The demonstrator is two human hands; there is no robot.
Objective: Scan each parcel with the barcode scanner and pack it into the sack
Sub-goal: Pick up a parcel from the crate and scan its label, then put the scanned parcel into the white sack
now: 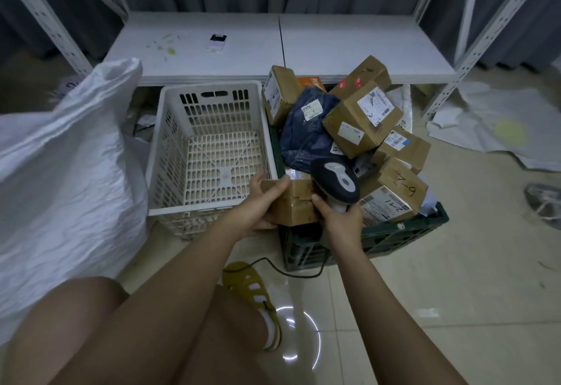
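My left hand (259, 202) grips the near left end of a brown cardboard parcel (299, 202) at the front edge of the dark green crate (394, 234). My right hand (341, 220) holds the handle of the dark barcode scanner (335, 179), whose head points down over that parcel; the thumb touches the box. The crate is heaped with several cardboard parcels (362, 119) and a dark blue soft bag parcel (308, 129). The white woven sack (69, 172) stands open-topped at the left.
A white plastic basket (209, 147) with nothing in it sits between sack and crate. A low white shelf (273, 47) behind carries a small device (217, 41). The scanner's black cable (291, 272) runs across the tiled floor by my yellow sandal (253, 287). Crumpled white sheets (491, 123) lie at right.
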